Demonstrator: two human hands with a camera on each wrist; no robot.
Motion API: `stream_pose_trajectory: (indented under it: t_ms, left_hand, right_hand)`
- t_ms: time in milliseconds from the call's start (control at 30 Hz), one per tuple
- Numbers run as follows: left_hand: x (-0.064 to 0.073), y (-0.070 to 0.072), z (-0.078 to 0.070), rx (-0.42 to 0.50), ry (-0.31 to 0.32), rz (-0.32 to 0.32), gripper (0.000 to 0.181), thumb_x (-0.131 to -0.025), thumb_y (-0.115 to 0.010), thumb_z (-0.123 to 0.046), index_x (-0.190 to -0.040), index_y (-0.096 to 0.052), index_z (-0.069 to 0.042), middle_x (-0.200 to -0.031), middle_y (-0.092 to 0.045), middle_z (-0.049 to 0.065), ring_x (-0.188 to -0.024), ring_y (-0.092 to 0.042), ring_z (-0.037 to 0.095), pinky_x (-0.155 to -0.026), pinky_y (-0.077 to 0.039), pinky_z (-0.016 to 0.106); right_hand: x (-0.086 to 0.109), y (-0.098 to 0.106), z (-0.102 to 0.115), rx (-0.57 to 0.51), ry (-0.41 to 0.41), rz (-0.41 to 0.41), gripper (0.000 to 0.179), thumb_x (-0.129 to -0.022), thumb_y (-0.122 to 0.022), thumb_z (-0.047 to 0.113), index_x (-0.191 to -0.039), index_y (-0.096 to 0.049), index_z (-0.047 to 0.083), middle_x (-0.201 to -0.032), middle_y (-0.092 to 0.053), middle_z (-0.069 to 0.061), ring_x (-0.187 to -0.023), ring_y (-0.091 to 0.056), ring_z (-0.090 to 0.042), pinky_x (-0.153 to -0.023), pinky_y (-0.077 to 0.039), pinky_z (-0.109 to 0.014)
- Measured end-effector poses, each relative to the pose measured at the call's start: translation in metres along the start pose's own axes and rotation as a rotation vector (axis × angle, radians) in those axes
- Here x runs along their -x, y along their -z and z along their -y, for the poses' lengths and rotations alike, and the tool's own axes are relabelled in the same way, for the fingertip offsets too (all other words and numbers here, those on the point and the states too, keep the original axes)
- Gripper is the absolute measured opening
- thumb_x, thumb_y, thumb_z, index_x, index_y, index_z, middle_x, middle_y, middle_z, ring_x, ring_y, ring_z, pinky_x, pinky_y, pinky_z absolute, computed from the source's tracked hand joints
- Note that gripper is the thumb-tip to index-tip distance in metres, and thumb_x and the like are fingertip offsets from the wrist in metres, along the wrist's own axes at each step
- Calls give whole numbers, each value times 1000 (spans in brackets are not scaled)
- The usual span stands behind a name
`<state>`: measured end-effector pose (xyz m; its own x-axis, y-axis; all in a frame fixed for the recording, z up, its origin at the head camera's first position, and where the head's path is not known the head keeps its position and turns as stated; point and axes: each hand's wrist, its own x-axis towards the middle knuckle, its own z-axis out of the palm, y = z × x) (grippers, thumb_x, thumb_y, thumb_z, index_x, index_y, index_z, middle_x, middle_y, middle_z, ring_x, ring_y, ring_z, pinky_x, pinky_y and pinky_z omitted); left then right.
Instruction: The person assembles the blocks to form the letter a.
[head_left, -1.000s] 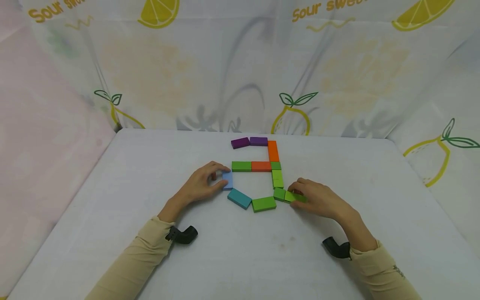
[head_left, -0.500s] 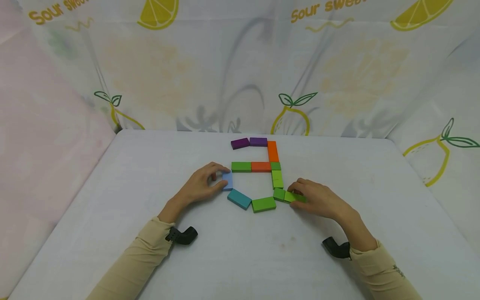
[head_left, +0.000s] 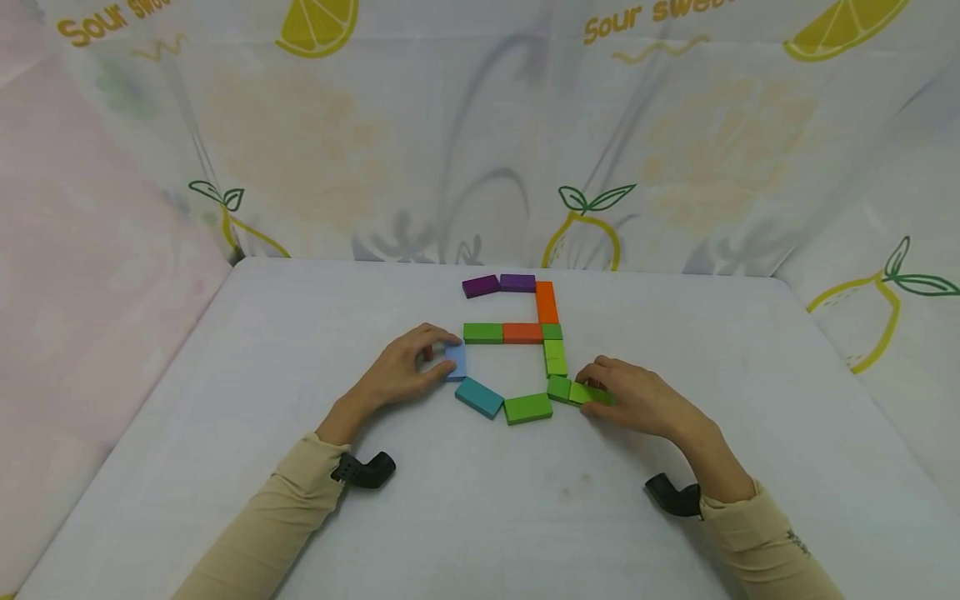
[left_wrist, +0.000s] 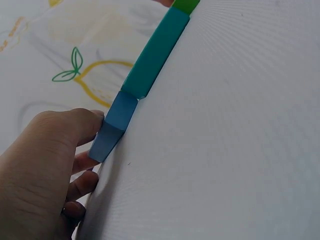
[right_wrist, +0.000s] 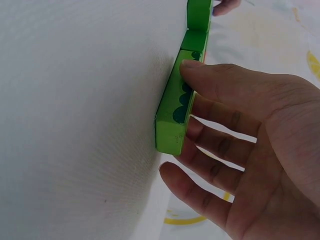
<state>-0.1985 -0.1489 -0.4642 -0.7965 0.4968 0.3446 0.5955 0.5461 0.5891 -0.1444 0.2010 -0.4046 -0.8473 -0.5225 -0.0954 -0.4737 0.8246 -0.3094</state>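
Observation:
My left hand [head_left: 407,362] pinches a light blue block [head_left: 456,362] between thumb and fingers, at the left side of a figure of flat blocks. A teal block [head_left: 480,397] lies just below it, its corner close to the blue one. With thumb and fingers, my right hand [head_left: 633,394] grips a light green block [right_wrist: 172,107] at the lower right; dark green scallops mark its side in the right wrist view. That block touches a small green block [head_left: 558,388]. A longer green block [head_left: 528,408] lies between the teal and the small green one.
A green block [head_left: 483,333] and a red-orange block [head_left: 522,333] form the middle row. An orange block [head_left: 547,302], a purple block [head_left: 517,283] and a dark purple block [head_left: 481,286] lie behind. A lemon-print cloth [head_left: 465,125] hangs at the table's far edge.

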Motion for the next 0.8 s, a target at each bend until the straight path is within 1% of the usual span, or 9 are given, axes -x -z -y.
stream_pose_trajectory:
  t_ms: [267,533,800]
  left_hand:
    - [0,-1,1,4,-7,-5,32,-87,-68,-23,-117,-63,-13,-110,-62,3,-80,-50,11,-68,-41,25]
    - [0,0,-1,3,1,-15,32,-86,-69,-23,-116,-64,-13,-106,-62,2,-79,-49,11,-66,-40,25]
    - [0,-1,-1,-6,-7,-23,32,-86,-69,-23,-116,-64,-14,-105,-61,2,-77,-49,10,-64,-40,24]
  right_hand:
    - [0,1,0,-10,-2,1,31,-82,-72,22,-111,-64,12,-95,-58,5,-83,-54,-10,-74,-49,-31]
    - [-1,-1,1,-12,-16,3,32,-82,-73,23,-111,-64,12,-95,-58,6,-84,-54,-9,-74,-49,-31]
    - [0,1,2,-15,-24,9,32,-82,-73,23,-111,-64,12,-94,-58,6,-83,-54,-9,-74,-49,-31]
